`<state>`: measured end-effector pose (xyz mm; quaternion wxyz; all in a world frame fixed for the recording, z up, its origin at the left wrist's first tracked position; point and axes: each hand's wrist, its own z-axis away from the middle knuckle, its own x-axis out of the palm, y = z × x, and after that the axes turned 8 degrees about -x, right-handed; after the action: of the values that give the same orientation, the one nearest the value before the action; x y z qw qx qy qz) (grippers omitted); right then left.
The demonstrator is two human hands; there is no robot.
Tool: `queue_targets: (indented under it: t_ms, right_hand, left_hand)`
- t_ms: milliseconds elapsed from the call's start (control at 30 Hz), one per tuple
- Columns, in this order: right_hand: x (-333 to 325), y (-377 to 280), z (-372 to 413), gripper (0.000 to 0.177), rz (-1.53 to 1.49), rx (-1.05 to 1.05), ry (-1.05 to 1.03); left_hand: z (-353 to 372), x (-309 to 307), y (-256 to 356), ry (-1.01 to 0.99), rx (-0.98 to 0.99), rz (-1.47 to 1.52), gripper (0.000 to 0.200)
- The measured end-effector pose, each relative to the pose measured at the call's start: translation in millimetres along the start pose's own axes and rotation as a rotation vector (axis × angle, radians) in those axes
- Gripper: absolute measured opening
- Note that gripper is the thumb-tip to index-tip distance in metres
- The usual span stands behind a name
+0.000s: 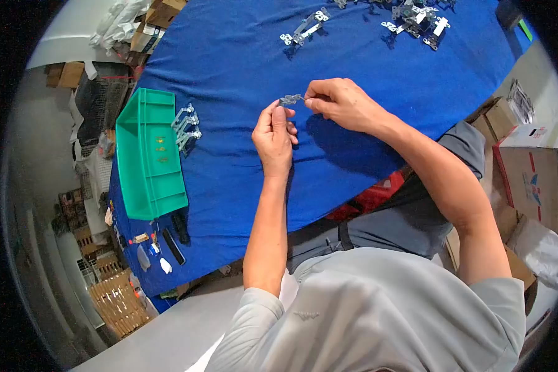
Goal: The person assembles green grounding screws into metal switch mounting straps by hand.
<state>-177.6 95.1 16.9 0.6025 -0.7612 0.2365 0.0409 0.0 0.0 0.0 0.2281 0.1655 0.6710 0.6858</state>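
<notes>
Above the blue cloth, my left hand (274,139) grips a small grey metal bracket (289,100) between thumb and fingers, at the fingertips. My right hand (341,102) is closed in a pinch at the bracket's right end. A thin piece shows at those fingertips, too small to name. Left of my hands, several similar metal brackets (186,128) lie in a group against a green plastic bin (181,186). A few small brass-coloured parts (161,149) are inside the bin.
More metal brackets lie singly (305,28) and in a pile (418,22) at the table's far side. A dark phone-like object (173,246) and small items are near the left edge. Cardboard boxes (530,173) stand at right, beyond the blue-covered table (229,68).
</notes>
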Motion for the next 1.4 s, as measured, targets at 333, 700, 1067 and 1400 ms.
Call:
queue_targets:
  t_ms: [333,700,1067,1400]
  right_hand:
    - [1,6,3,0.020,0.132,-0.082,0.025]
    - [1,10,1,0.019,0.074,-0.004,0.032]
    - [-2,8,-4,0.018,-0.464,0.252,-0.054]
    - [-10,1,-6,0.020,-0.258,0.170,0.083]
  left_hand:
    - [1,1,-1,0.000,0.069,0.006,0.027]
    - [2,-4,-1,-0.021,0.136,-0.075,0.027]
    - [2,-5,2,-0.062,0.232,-0.186,0.028]
    - [0,1,-2,0.063,0.055,0.038,0.028]
